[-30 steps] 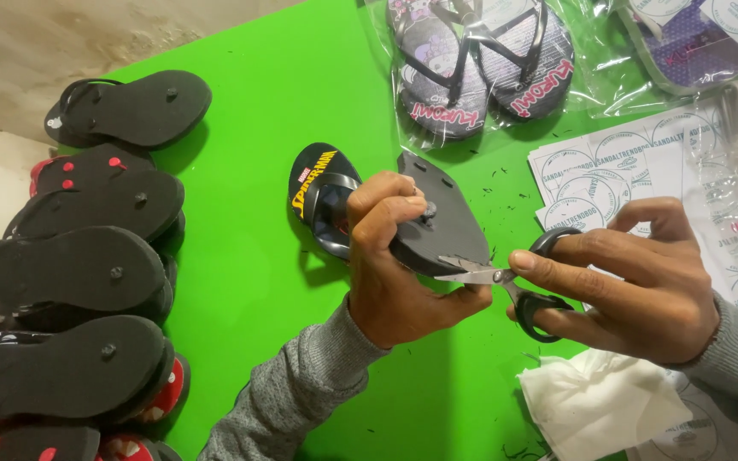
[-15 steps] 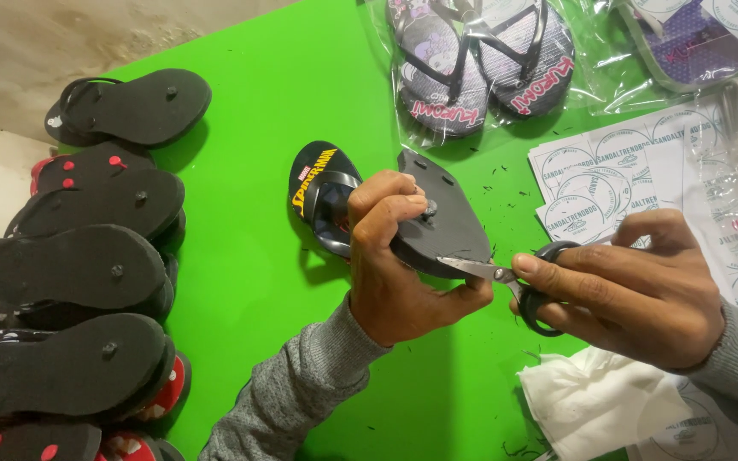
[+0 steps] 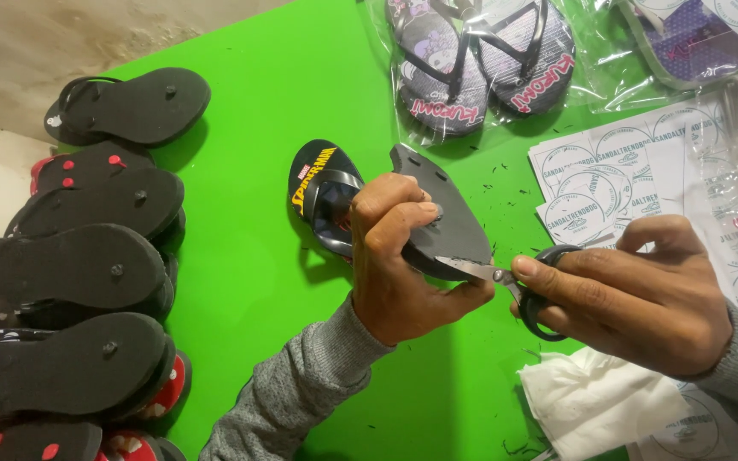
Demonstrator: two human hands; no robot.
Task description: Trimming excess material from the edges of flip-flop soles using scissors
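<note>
- The left hand (image 3: 403,256) has its grip clenched around a pair of black flip-flops (image 3: 403,213), held sole-up above the green table (image 3: 249,171).
- The right hand (image 3: 642,294) grasps black-handled scissors (image 3: 514,277), fingers through the loops; the blades touch the heel edge of the upper sole.
- Left of the held pair, a row of black sandals (image 3: 87,282) lies sole-up along the table edge.
- Beyond the held pair lie bagged dark sandals (image 3: 480,60).
- To its right are printed label sheets (image 3: 608,171); below the scissors, a white cloth (image 3: 591,405).
- Small black trimmings (image 3: 506,171) dot the table near the held pair.
</note>
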